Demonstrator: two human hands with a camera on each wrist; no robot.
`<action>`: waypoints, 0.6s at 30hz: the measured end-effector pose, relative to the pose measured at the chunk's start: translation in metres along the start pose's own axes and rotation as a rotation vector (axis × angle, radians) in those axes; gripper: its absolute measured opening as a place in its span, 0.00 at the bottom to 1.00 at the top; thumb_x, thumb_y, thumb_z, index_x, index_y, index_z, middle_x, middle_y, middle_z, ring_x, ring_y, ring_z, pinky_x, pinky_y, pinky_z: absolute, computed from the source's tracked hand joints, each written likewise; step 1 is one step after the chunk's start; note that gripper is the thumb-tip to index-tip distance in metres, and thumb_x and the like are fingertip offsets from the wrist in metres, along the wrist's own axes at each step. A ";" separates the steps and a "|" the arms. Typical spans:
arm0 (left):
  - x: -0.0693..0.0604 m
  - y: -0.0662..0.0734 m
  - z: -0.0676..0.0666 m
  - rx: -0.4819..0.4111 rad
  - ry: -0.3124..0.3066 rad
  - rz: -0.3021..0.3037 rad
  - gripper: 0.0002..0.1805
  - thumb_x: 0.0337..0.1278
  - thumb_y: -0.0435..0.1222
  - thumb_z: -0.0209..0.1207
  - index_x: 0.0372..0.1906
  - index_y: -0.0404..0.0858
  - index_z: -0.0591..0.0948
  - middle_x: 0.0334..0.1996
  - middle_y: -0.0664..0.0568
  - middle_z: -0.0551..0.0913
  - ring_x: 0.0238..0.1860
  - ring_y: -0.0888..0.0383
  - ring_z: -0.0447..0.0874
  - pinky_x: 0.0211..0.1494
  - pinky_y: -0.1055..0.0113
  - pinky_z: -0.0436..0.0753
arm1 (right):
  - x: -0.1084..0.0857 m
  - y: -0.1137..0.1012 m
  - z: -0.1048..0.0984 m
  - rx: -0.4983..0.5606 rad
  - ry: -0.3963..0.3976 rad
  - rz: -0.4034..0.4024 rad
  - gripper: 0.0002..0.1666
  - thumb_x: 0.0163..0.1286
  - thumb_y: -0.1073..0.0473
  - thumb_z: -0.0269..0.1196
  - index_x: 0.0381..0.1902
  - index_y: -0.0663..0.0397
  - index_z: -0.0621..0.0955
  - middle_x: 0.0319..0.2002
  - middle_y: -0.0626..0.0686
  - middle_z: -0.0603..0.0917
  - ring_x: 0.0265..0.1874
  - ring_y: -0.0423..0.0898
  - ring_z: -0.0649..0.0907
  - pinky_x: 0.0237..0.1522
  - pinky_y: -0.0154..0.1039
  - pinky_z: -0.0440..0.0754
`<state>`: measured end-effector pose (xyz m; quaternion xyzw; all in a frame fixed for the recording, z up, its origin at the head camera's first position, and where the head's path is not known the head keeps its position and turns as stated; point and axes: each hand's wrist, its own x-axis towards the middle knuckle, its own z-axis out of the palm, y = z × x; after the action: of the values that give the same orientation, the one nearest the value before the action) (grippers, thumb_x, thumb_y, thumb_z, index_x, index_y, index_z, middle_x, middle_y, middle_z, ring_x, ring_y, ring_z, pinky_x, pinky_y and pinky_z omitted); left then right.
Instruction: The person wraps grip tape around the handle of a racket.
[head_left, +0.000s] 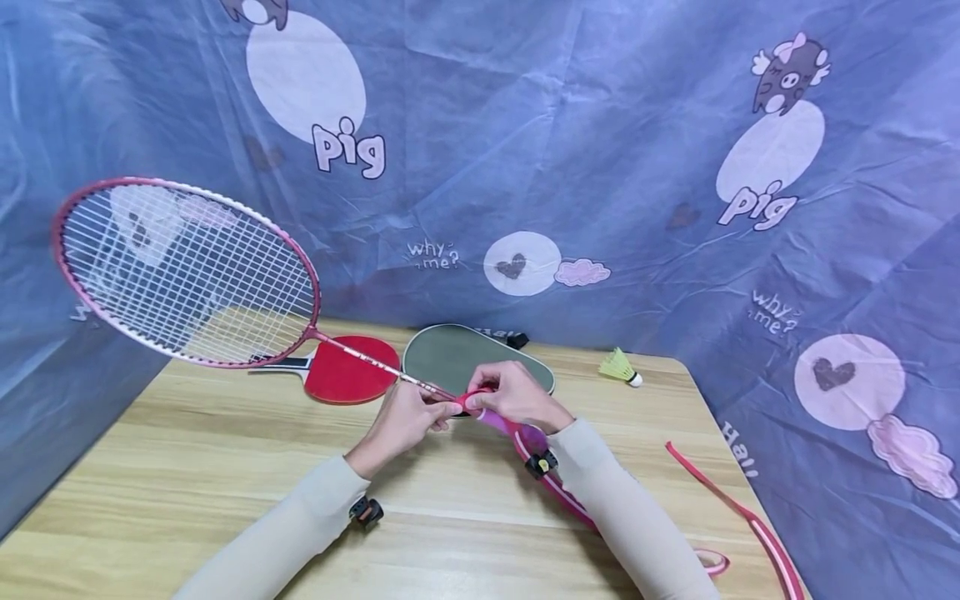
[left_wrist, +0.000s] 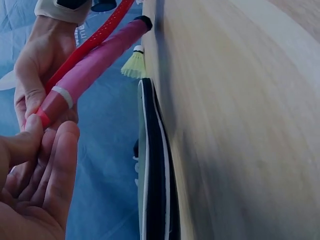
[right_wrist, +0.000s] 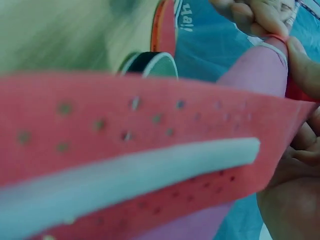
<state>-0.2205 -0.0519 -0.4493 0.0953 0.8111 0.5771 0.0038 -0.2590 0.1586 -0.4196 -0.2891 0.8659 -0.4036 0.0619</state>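
A badminton racket (head_left: 360, 357) is held above the table, its strung head at the left. My left hand (head_left: 408, 417) grips it where shaft meets handle, thumb on the end of a red perforated grip tape (head_left: 555, 483). Pinched between finger and thumb of my right hand (head_left: 513, 396), the tape touches the top of the pink handle (left_wrist: 95, 65), near a white band (left_wrist: 63, 96). In the right wrist view the tape (right_wrist: 125, 115) hangs close to the camera, showing holes and a pale strip, and hides part of the handle.
On the wooden table (head_left: 225, 467) lie a red table tennis paddle (head_left: 351, 371), a green case (head_left: 450, 354) and a yellow shuttlecock (head_left: 618, 367). Another stretch of red tape (head_left: 750, 512) runs along the right edge. Blue printed cloth (head_left: 637, 167) hangs behind.
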 end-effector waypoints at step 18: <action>-0.003 -0.004 0.000 -0.164 -0.048 -0.040 0.09 0.56 0.32 0.71 0.37 0.27 0.89 0.29 0.36 0.90 0.25 0.53 0.91 0.32 0.61 0.89 | -0.008 0.005 0.018 -0.056 0.152 -0.149 0.10 0.59 0.60 0.75 0.26 0.41 0.84 0.29 0.42 0.88 0.31 0.35 0.82 0.39 0.34 0.80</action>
<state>-0.2186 -0.0535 -0.4531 0.0921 0.7624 0.6391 0.0423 -0.2487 0.1537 -0.4359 -0.3227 0.8553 -0.4033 -0.0422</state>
